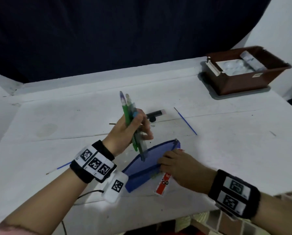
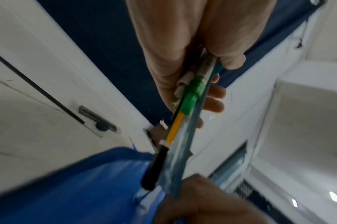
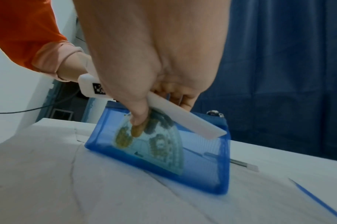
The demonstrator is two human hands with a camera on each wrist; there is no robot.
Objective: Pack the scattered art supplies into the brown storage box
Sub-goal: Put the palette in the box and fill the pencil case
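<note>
My left hand [image 1: 138,126] grips a bundle of pens [image 1: 130,116], green and clear ones, held upright and tilted. Their lower ends dip into the open mouth of a blue mesh pouch [image 1: 141,168]. In the left wrist view the left hand [image 2: 202,91] is curled round the pens [image 2: 190,97] above the pouch [image 2: 87,181]. My right hand [image 1: 163,158] pinches the pouch's near rim. In the right wrist view the right hand [image 3: 142,119] also holds a white ruler [image 3: 187,118] against the pouch [image 3: 202,166]. A protractor [image 3: 154,141] shows through the mesh. The brown storage box [image 1: 243,70] stands at the back right.
A blue paintbrush [image 1: 186,121] lies right of my left hand, and another brush [image 1: 58,167] lies at the left. A black stick with a white end [image 1: 154,113] rests behind my left hand. The box holds a clear palette [image 1: 233,67]. The table's front edge is close below my wrists.
</note>
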